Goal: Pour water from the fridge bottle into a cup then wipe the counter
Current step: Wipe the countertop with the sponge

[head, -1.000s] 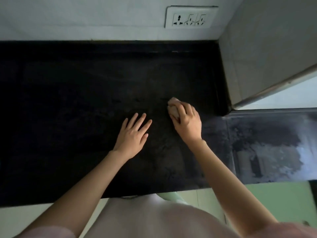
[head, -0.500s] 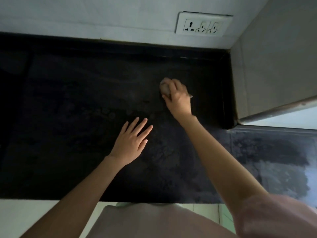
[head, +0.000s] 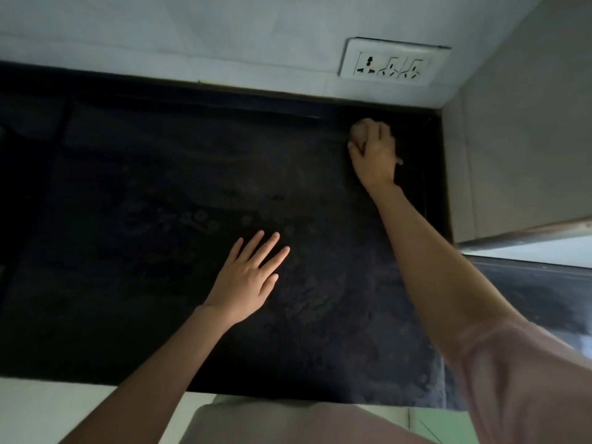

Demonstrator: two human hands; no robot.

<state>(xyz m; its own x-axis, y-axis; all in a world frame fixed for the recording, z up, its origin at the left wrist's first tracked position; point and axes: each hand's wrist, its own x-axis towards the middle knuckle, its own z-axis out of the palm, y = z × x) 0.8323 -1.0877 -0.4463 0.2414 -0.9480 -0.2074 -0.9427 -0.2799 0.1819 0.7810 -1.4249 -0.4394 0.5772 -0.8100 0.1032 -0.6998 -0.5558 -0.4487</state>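
The black stone counter (head: 160,219) fills most of the view, with faint water rings and droplets near its middle. My right hand (head: 376,155) reaches to the far right corner and grips a small pale cloth (head: 358,131), pressing it on the counter close to the back wall. My left hand (head: 246,280) lies flat on the counter with its fingers straight and spread, holding nothing. No bottle or cup is in view.
A white wall socket plate (head: 394,62) sits on the back wall above the corner. A grey side wall (head: 519,139) bounds the counter on the right. A lower dark surface (head: 528,290) lies beyond it at the right. The counter's front edge runs along the bottom.
My right hand has slid the cloth away from me and rightward, from mid-counter into the far right corner. My left hand has stayed flat in about the same place.
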